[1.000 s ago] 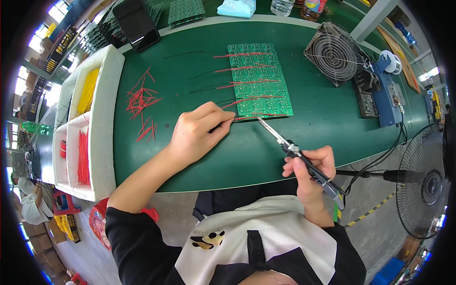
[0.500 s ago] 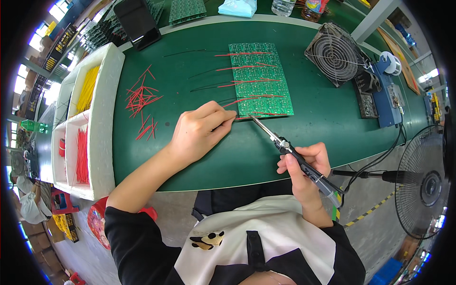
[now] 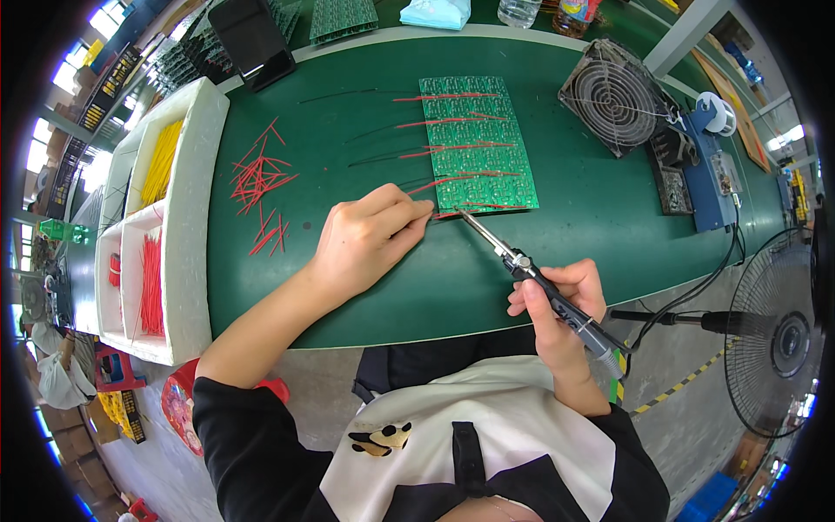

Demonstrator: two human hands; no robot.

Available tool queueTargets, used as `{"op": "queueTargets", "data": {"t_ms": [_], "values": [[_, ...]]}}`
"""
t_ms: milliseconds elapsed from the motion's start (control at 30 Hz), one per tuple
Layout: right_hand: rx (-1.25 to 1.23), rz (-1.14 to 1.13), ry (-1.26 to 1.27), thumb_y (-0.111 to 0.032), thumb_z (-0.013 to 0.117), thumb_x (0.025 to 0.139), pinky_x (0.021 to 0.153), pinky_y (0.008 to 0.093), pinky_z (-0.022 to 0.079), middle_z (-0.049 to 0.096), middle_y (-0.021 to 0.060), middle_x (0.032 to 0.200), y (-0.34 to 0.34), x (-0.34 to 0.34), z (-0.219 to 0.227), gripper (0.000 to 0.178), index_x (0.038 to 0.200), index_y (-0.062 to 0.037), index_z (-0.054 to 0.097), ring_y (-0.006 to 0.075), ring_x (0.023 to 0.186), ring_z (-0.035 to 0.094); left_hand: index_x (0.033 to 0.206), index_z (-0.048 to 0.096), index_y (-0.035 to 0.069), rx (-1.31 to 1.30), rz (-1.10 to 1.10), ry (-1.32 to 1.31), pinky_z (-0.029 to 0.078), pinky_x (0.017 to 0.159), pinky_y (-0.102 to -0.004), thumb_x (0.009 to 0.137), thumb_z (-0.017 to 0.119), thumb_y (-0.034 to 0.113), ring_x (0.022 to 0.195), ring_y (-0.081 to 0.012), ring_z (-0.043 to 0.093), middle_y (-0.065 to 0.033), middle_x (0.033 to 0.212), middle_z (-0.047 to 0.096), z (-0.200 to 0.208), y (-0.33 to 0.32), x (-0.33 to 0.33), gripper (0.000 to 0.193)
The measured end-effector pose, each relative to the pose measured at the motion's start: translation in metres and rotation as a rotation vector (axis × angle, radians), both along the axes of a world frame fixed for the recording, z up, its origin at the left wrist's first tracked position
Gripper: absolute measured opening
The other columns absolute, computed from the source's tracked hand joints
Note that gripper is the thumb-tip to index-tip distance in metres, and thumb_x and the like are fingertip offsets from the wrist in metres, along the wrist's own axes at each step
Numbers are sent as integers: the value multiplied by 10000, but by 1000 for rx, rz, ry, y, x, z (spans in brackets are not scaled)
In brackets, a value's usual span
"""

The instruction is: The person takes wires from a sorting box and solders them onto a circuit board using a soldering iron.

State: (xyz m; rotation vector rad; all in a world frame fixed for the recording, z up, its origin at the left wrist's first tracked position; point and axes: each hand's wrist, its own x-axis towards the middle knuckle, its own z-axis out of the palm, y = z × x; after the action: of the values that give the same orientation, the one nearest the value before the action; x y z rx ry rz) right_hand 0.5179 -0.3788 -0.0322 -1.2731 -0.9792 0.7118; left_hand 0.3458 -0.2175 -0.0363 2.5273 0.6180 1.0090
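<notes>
A green circuit board panel (image 3: 480, 130) lies on the green work surface, with several red and black wires across it, their ends reaching out to the left. My right hand (image 3: 561, 300) is closed around the dark handle of a soldering iron (image 3: 541, 283). The iron's tip meets the panel's near edge, close to its left corner. Just left of that corner, my left hand (image 3: 370, 235) pinches a red wire (image 3: 445, 215) between thumb and fingers. The exact joint under the tip is too small to make out.
Loose red wires (image 3: 261, 180) lie left of my left hand. Beyond them stands a white foam box (image 3: 196, 183) with yellow and red wires. A small metal fan (image 3: 609, 100) and a blue soldering station (image 3: 709, 174) stand right; the iron's cable (image 3: 670, 304) hangs past the table edge.
Almost nothing differs. The whole picture has shifted up very slightly; both hands, the iron and the wire keep their places at the panel.
</notes>
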Motion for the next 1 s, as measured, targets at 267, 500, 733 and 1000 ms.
{"op": "queueTargets", "data": {"t_ms": [267,500,733,1000], "values": [[88,-90,38,-100,581,814,571,306,518,567,121,601,-6,7,4,221,880,-18,387,159,465,560,793,659,9,-1,5,-5,470,468,-242,699,659,-28,542,-154,572,-66,708,586,-1,-1,0,101],[373,-354,-184,-72,541,829,567,301,519,564,116,598,6,65,16,148,872,0,418,142,458,538,822,654,58,204,103,38,447,489,-272,631,700,41,599,-172,555,-55,742,585,17,-2,-3,197],[306,-531,82,-142,540,862,547,276,458,530,78,578,10,93,6,160,858,-33,424,113,409,431,850,600,15,259,206,-54,425,673,-345,660,596,-16,739,-274,533,-96,814,578,56,16,-8,192],[312,-482,116,-136,554,857,537,262,450,526,73,579,14,92,9,162,846,-39,425,111,411,433,1090,547,-10,193,9,364,407,878,-405,800,560,347,1024,-322,510,-176,1008,583,62,113,91,460]]}}
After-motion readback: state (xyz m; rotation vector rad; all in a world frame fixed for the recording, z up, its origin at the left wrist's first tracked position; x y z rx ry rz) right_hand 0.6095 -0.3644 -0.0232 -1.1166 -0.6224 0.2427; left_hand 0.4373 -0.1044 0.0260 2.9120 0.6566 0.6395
